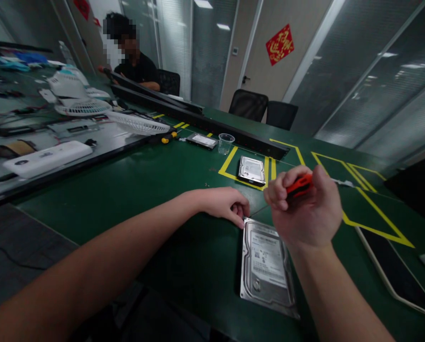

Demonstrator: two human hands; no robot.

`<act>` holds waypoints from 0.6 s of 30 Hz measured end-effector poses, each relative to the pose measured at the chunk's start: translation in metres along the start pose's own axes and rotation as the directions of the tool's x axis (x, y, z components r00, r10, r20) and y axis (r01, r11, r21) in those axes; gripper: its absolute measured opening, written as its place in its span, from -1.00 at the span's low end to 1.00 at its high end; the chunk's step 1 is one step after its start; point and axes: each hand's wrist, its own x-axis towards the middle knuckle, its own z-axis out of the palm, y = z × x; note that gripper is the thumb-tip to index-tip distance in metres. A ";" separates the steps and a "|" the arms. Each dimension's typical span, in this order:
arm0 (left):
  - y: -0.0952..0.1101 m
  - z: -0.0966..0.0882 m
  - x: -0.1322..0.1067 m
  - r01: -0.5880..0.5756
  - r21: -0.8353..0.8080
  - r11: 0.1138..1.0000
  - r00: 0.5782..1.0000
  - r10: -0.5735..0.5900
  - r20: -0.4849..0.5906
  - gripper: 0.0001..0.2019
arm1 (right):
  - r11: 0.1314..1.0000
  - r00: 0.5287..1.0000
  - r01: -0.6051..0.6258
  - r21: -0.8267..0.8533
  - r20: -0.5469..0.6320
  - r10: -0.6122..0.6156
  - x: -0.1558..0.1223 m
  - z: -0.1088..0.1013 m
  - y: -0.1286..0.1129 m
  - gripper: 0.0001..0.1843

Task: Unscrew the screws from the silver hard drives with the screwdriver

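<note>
A silver hard drive (265, 266) with a white label lies face up on the green table in front of me. At its far left corner is my left hand (228, 204), fingers curled and thumb touching the drive's edge. What is pinched between those fingertips, if anything, I cannot make out. My right hand (305, 209), palm turned up, is closed around the red-and-black handle of a screwdriver (299, 185) above the drive's right side. A thin dark line, possibly its shaft, runs from that hand toward the drive's corner.
Beyond my hands, a second hard drive (252, 170) lies within yellow tape. Behind it are a clear plastic cup (226, 144), another drive (202, 141) and a yellow-and-black screwdriver (169, 137). A phone (393, 270) lies right; fan parts (80, 107) lie left. Someone (137, 66) sits across.
</note>
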 end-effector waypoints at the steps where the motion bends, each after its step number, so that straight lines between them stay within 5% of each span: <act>1: -0.001 0.000 0.000 -0.004 -0.005 1.000 1.000 0.004 -0.006 -0.68 | 1.000 1.000 0.003 -0.012 0.004 -0.003 -0.001 -0.001 0.002 -0.54; 11: -0.001 0.001 0.001 0.016 -0.002 1.000 1.000 -0.016 -0.016 -0.67 | 0.980 0.999 0.036 -0.196 0.027 -0.032 0.000 -0.003 0.014 -0.38; 18: -0.002 0.001 0.001 0.023 0.008 1.000 1.000 -0.023 -0.006 -0.67 | 0.989 0.999 0.031 -0.143 0.024 -0.028 -0.002 -0.005 0.018 -0.47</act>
